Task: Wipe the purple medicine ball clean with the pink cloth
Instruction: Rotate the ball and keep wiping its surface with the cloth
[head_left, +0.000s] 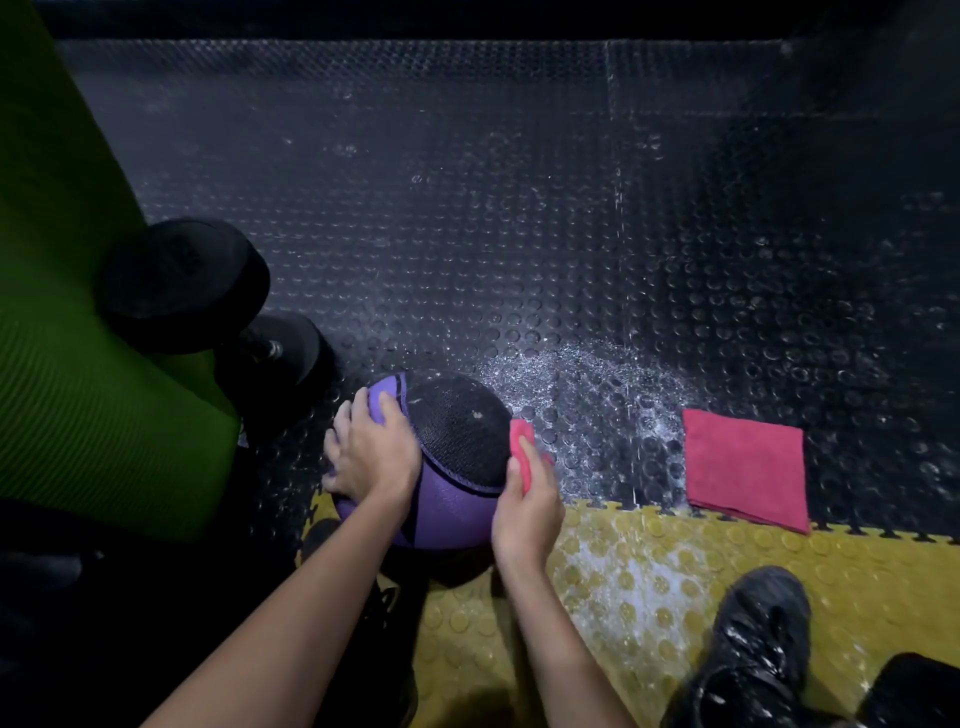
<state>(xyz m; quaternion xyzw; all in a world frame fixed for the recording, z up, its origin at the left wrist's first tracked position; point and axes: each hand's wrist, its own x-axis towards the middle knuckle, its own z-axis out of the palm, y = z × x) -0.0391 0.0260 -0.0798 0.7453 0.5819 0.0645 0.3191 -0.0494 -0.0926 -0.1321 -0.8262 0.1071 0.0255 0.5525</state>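
The purple medicine ball (452, 506) with a black textured panel sits on the floor where the black mat meets the yellow one. My left hand (371, 449) lies spread over the ball's upper left side, fingers straight. My right hand (527, 506) presses a pink cloth (521, 441) against the ball's right side, with the thumb over the cloth. Most of that cloth is hidden between my hand and the ball.
A second pink cloth (745, 467) lies folded flat on the black studded floor to the right. A black dumbbell (208, 296) lies behind and to the left of the ball, against a green mat (78, 338). My black shoe (753, 644) rests on the yellow mat (623, 597).
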